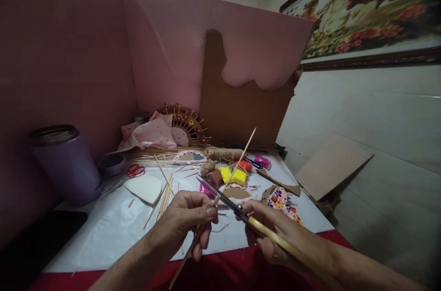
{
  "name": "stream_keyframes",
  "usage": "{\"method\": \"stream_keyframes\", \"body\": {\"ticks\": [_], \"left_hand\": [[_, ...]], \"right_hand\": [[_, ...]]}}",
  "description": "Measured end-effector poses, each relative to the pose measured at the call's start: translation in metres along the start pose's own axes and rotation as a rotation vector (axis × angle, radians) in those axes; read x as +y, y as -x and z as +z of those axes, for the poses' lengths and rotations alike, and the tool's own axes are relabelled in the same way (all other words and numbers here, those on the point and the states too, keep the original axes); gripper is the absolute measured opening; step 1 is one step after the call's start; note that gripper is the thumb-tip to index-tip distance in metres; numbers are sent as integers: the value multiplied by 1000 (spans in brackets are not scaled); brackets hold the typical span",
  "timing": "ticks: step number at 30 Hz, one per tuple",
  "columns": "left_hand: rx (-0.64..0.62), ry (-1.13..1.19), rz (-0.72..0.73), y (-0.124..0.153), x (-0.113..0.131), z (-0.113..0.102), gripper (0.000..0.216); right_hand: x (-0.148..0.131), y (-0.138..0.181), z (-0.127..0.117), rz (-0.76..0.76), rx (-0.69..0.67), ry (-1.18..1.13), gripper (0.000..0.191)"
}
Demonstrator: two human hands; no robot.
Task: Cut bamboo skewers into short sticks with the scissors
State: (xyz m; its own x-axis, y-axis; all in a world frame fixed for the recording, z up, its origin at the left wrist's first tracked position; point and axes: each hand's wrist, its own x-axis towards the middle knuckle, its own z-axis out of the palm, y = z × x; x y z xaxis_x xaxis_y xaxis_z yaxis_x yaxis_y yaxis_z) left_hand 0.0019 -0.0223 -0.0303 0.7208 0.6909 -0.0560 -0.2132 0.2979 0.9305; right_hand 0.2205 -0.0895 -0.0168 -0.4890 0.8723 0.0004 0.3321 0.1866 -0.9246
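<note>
Bamboo skewer (237,165) in left hand (188,220); scissors (223,199) right hand (272,231).

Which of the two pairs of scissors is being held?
The gold-handled scissors, in the right hand, blades at the skewer; the red-handled scissors lie on the white sheet, untouched.

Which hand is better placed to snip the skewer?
Right hand, likely: it holds the scissors, blades at the skewer, which the left hand pinches steady.
</note>
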Motion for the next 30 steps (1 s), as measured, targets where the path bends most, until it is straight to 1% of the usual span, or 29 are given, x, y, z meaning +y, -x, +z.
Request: {"method": "stream_keyframes", "body": {"ticks": [2, 4, 8, 17, 22, 25, 30], "left_hand": [[11, -7, -2, 0, 0, 0, 19], [17, -11, -2, 0, 0, 0, 19], [12, -9, -2, 1, 0, 0, 19], [25, -14, -7, 2, 2, 0, 19], [25, -23, -13, 2, 4, 0, 19], [33, -16, -7, 3, 3, 2, 19], [27, 8, 5, 3, 1, 1, 19]], "right_hand": [[1, 0, 0, -3, -3, 9, 43], [1, 0, 1, 4, -6, 10, 40], [-3, -1, 3, -5, 13, 4, 45], [-8, -1, 0, 6, -32, 2, 52], [-7, -3, 0, -14, -28, 2, 48], [-7, -3, -1, 3, -36, 8, 46], [1, -3, 0, -28, -17, 8, 41]]}}
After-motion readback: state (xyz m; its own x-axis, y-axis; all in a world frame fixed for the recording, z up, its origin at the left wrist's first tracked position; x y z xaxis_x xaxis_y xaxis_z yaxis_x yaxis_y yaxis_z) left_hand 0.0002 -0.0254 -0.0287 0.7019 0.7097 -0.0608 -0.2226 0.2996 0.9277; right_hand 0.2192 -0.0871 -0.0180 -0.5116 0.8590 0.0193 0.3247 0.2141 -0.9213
